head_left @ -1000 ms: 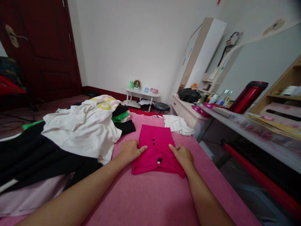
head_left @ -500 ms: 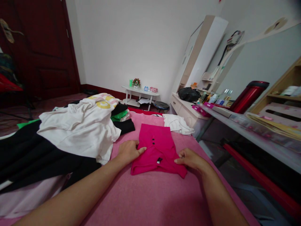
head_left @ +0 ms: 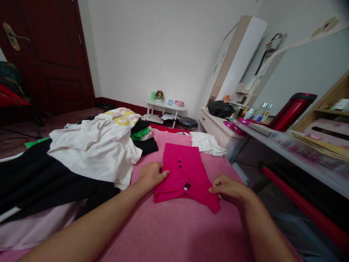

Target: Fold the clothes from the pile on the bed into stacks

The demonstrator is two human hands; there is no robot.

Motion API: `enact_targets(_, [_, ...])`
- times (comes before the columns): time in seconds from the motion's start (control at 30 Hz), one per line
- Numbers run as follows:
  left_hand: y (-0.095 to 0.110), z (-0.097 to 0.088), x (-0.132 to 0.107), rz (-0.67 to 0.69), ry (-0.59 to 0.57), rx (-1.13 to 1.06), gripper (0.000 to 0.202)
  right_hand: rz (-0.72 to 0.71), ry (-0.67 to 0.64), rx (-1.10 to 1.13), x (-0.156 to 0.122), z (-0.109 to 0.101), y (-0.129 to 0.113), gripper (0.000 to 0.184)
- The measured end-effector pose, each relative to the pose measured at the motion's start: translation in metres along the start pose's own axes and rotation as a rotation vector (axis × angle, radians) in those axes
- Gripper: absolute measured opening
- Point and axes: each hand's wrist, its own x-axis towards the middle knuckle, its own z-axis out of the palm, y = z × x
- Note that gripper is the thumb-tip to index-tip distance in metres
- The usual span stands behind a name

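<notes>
Your left hand (head_left: 149, 176) is resting at the left edge of the pink garment (head_left: 185, 156), its thumb lying on the cloth and its fingers bent mostly out of sight, so whether they are gripping from below you cannot tell here. Your right hand (head_left: 225, 186), right of the frame's centre, is closing thumb against curled fingers and pinching the garment's edge near its lower right corner.

The garment is lying flat just below the middle of the frame, two dark buttons (head_left: 180, 164) facing up and a label (head_left: 187, 186) showing nearer you. You seem to be straightening its near end, with that right corner sticking out. The next move is probably calling for a light, steady pinch on the right while the left side is staying pinned, so the layers aren't bunching.

Beneath it, a pink cover (head_left: 169, 229) is filling the lower centre. A white shirt (head_left: 100, 145) is lying over black clothing (head_left: 62, 189) at left, and a white cloth (head_left: 207, 143) is sitting beyond the garment, right of centre.
</notes>
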Motion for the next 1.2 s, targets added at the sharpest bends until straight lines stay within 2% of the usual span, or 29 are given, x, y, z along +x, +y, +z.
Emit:
enact_targets(0.1, [0.003,0.0,-0.002,-0.004,0.024,-0.056,0.033,-0.038,0.298,0.011,0.013,0.006,0.003,0.026])
enact_targets(0.17, [0.004,0.002,-0.003,0.005,0.039,-0.139,0.031,-0.047,0.432,0.029,0.022,0.013,0.004,0.024])
enact_targets(0.4, [0.01,0.024,0.003,0.07,0.098,-0.661,0.024,-0.168,0.46,0.183,0.043,0.034,0.002,0.03])
enact_targets(0.5, [0.022,0.02,-0.001,0.127,0.127,-0.86,0.02,-0.207,0.678,0.082,0.044,0.041,-0.013,0.033])
enact_targets(0.57, [0.033,0.011,-0.01,0.237,0.09,-0.942,0.018,-0.259,0.78,-0.025,0.041,0.048,-0.03,0.034])
enact_targets(0.63, [0.045,0.001,-0.023,0.39,0.019,-0.939,0.028,-0.324,0.751,-0.06,0.037,0.058,-0.049,0.028])
enact_targets(0.73, [0.059,-0.008,-0.043,0.647,-0.083,-0.851,0.048,-0.341,0.676,-0.043,0.032,0.071,-0.067,0.039])
enact_targets(0.8, [0.064,-0.008,-0.051,0.765,-0.132,-0.818,0.056,-0.279,0.671,-0.051,0.034,0.074,-0.068,0.044])
enact_targets(0.87, [0.066,-0.007,-0.055,0.815,-0.173,-0.814,0.054,-0.229,0.682,-0.035,0.039,0.074,-0.06,0.047])
enact_targets(0.97, [0.067,-0.004,-0.055,0.825,-0.208,-0.841,0.037,-0.244,0.691,0.112,0.05,0.072,-0.045,0.049])
enact_targets(1.03, [0.066,0.0,-0.052,0.767,-0.189,-0.894,0.027,-0.274,0.66,0.267,0.056,0.071,-0.038,0.047])
enact_targets(1.1, [0.064,0.006,-0.047,0.656,-0.142,-0.963,0.019,-0.302,0.618,0.39,0.058,0.071,-0.036,0.041])
enact_targets(1.2, [0.06,0.016,-0.039,0.534,-0.016,-0.993,0.019,-0.328,0.58,0.485,0.054,0.071,-0.042,0.032])
